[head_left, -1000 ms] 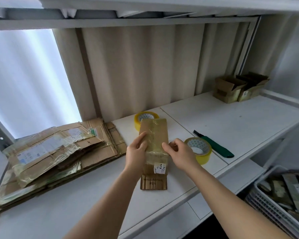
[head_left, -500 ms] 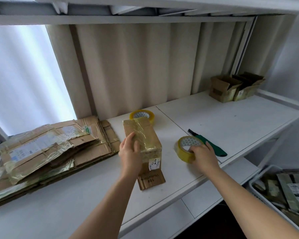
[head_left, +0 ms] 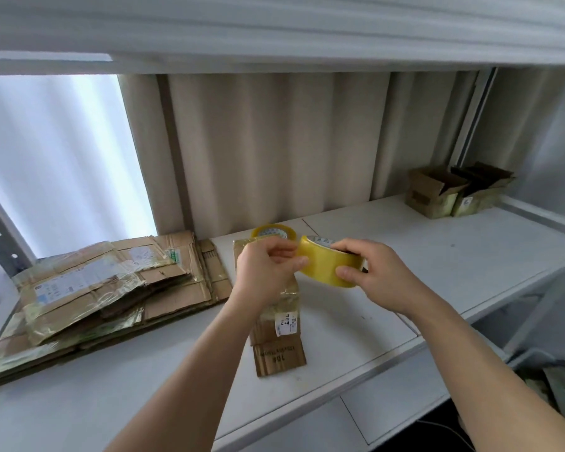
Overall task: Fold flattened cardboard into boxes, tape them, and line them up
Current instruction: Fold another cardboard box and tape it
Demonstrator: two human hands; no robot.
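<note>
The right hand (head_left: 377,272) is gripping a tape roll (head_left: 330,264) just above the box (head_left: 279,308), which is lying on the tabletop (head_left: 437,256). The left hand (head_left: 268,269) is pinching the roll's near edge. Flat cardboard (head_left: 111,288) is lying left of the box, two finished boxes (head_left: 454,190) far right.

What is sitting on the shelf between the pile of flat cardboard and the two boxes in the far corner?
In the head view, between the flat cardboard and the boxes: a part-folded box, a tape roll behind it, and both hands holding a second roll. Beyond is bare shelf.
</note>
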